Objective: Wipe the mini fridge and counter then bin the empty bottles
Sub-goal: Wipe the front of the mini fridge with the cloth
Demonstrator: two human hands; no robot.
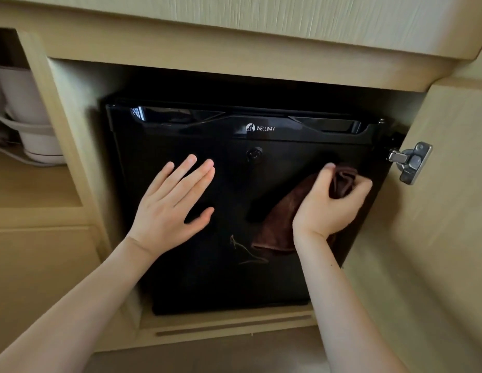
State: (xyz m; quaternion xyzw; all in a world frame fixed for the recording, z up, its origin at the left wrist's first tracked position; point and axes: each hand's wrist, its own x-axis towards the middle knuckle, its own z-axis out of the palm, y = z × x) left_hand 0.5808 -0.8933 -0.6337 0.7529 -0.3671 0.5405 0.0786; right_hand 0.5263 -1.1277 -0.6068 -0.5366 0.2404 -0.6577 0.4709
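A black mini fridge point(223, 278) with a WELLWAY logo sits inside a pale wooden cabinet recess, its door closed. My left hand point(172, 205) lies flat and open against the left half of the fridge door, fingers spread. My right hand point(331, 203) grips a bunched brown cloth point(277, 224) and presses it against the right half of the door, near the hinge side. Part of the cloth hangs down below the hand. A round lock sits in the door's upper middle. No bottles are in view.
The cabinet door point(433, 238) stands open at the right, with a metal hinge point(410, 161) by the fridge's top right corner. A white kettle point(27, 117) stands on a shelf in the left compartment. The counter's underside point(261, 25) overhangs above.
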